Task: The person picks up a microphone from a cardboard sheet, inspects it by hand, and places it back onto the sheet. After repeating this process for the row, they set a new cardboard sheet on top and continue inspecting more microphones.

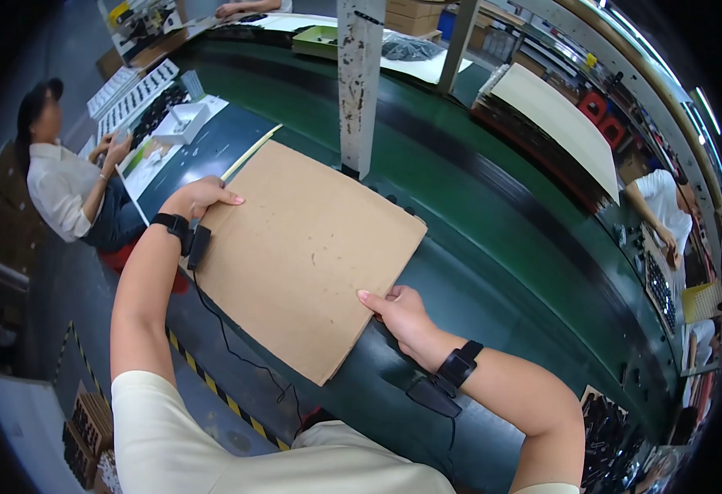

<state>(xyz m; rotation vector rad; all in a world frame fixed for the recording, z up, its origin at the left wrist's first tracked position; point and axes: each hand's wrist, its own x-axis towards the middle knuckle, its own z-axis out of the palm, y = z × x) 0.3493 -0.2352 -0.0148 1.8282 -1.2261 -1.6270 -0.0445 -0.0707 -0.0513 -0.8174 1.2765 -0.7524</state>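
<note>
A flat brown cardboard sheet point(303, 247) lies tilted in front of me, over the green work surface, with small dark marks across its face. Its lower right edge looks layered; whether it is one thick piece or several sheets I cannot tell. My left hand point(202, 196) grips the upper left edge, thumb on top and fingers hidden underneath. On the right edge, my right hand point(402, 313) is closed the same way, with the thumb over the face. Both wrists wear black straps with small devices and cables.
A white-painted metal post point(359, 90) rises just beyond the cardboard. A long green conveyor belt point(492, 198) curves past. At left, a seated person point(69, 181) works beside a white tray point(181, 122) and black parts. A pale sheet-topped stack point(554, 123) stands far right; another person point(665, 206) works beyond.
</note>
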